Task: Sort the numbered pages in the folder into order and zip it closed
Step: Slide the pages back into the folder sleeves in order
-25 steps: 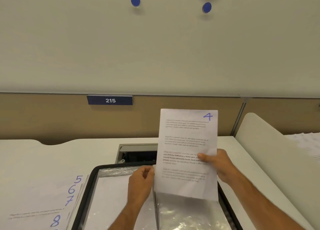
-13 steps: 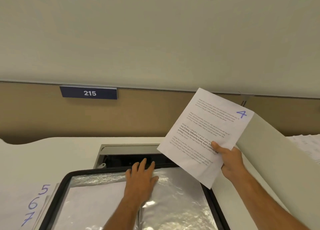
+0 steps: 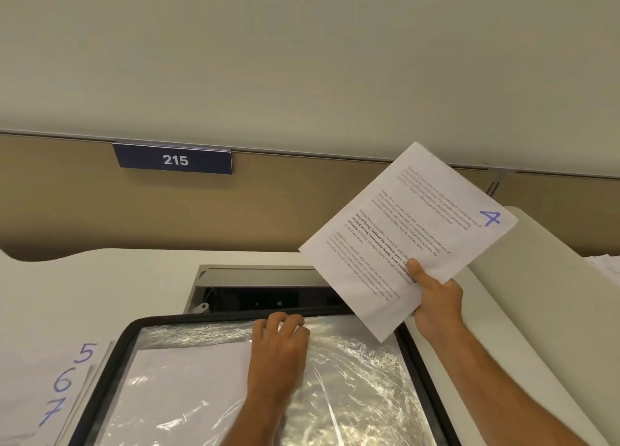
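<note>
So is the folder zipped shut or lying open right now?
Open. The folder lies flat, its plastic sleeves exposed, with the left hand on them.

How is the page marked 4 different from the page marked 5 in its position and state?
Page 4 is held in the air, pinched by the right hand; page 5 lies flat on the desk, untouched. Page 4 is tilted, to the right of the folder; page 5 lies left of it, on top of pages 6 and 7. Page 4 shows wholly; page 5 is cut by the frame. Both are white with a blue handwritten number.
</note>
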{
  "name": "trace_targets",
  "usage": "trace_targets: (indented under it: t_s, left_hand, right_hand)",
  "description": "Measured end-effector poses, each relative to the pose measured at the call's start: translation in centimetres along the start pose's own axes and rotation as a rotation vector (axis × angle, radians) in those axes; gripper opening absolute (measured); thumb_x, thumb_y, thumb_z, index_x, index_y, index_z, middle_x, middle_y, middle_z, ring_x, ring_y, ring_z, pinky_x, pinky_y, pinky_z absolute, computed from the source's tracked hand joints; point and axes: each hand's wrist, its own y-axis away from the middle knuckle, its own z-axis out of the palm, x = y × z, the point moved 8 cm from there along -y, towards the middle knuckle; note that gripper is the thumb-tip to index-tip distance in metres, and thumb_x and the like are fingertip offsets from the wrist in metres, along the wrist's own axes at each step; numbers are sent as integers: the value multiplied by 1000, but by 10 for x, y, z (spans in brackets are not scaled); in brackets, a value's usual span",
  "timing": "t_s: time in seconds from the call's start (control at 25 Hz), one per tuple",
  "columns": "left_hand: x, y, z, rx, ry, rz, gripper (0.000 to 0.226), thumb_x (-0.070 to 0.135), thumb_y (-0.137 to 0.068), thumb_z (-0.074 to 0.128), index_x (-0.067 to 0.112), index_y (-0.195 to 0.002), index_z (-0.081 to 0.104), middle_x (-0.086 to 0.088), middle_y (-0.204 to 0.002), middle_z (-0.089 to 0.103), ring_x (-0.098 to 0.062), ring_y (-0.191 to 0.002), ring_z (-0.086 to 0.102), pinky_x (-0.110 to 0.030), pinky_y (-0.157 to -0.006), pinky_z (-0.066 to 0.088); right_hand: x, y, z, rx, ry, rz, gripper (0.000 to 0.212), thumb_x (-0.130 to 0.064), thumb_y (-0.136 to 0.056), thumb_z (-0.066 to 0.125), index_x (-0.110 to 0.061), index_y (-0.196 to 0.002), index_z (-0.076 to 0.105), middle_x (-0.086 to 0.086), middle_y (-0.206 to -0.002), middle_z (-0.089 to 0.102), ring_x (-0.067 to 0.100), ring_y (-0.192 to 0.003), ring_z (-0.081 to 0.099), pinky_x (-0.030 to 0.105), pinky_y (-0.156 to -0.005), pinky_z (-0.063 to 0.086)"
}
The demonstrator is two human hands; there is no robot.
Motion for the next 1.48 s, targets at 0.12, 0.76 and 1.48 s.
trace_targets:
  t_s: [0.12,0.76,1.48]
  left_hand:
    - [-3,1,3,2,-4,-6,35,3,-59,90,21,-75,64,6,-84,61,-22,-77,51,-36,-71,40]
    - [5,-1,9,-177,103,34,56,11,-42,95,24,-90,68,10,-95,71,-14,-61,59,-25,-48,46]
    - [1,0,6,-147,159,-22,42,7,-65,86,26,-91,59,11,-77,61,-13,-60,54,-25,-47,44]
  right_hand:
    - [1,2,16,-43,-63,-22,51,-10,-80,78,-8,-128,64,9,-119,73,27,-108,70,51,-94,56]
    - [-4,3,53,-121,-124,-120,48,-8,-78,75,-18,-124,65,0,-120,73,18,-112,69,32,-90,58]
    - [39,-13,44,-397,275,-56,79,-38,-55,96,-12,-124,66,10,-121,72,33,-110,69,50,-85,60]
